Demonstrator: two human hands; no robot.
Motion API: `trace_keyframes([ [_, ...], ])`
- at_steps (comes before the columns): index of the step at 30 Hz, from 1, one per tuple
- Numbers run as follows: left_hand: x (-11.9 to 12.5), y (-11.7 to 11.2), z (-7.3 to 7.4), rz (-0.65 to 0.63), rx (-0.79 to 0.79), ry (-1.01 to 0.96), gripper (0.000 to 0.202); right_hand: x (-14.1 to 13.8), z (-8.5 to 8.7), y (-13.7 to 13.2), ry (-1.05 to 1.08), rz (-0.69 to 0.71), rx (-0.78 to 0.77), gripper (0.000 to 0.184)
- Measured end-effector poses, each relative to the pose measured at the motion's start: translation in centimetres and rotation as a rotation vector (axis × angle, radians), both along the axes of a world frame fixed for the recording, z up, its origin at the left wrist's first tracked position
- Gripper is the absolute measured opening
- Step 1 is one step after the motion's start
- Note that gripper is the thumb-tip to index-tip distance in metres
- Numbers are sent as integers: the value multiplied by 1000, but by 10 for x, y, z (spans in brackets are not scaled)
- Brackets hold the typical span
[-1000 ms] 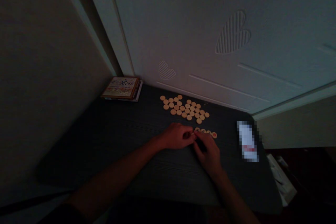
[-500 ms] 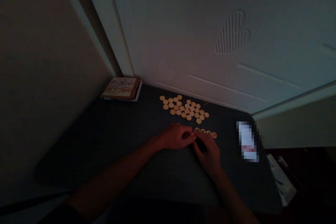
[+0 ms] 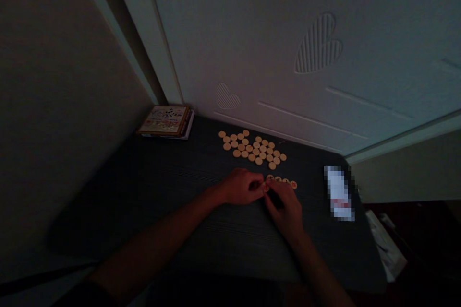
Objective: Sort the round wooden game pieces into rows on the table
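Observation:
Both my hands rest together on a dark table [image 3: 173, 187]. My left hand [image 3: 242, 186] is curled, its fingertips pinched on a small round wooden disc [image 3: 265, 187] at the left end of a short row of marked discs [image 3: 284, 182]. My right hand [image 3: 285, 209] meets it from the right, fingers bent and touching the same disc. Behind the hands lies a cluster of several plain tan discs [image 3: 252, 148]. The light is dim and the fingertips are hard to make out.
A flat box with a printed lid [image 3: 164, 120] sits at the table's back left corner on a thin booklet. A white blurred packet [image 3: 338, 193] lies at the right. A pale panelled wall with heart shapes [image 3: 319, 44] stands close behind. White objects lie beyond the table's right edge [image 3: 387, 244].
Almost nothing has moved. Both hands stay pinched at the left end of the short disc row, with only a tiny shift of the view.

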State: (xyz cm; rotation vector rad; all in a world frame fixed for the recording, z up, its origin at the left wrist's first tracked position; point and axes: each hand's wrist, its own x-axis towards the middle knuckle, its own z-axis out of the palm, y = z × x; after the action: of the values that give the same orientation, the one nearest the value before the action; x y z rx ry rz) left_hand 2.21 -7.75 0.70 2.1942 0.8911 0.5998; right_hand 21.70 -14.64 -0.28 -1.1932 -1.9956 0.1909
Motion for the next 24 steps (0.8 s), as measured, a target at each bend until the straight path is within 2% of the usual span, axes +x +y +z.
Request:
trace_keyframes([
  [8,0,0,-2,3,-2,11,23,0,0,-2,16,-13,-24,20],
  [14,0,0,0,4,4,7,23,0,-2,-1,17,-17,-3,21],
  [24,-1,0,-1,13,-45,-84,14,6,-2,6,4,-132,29,20],
])
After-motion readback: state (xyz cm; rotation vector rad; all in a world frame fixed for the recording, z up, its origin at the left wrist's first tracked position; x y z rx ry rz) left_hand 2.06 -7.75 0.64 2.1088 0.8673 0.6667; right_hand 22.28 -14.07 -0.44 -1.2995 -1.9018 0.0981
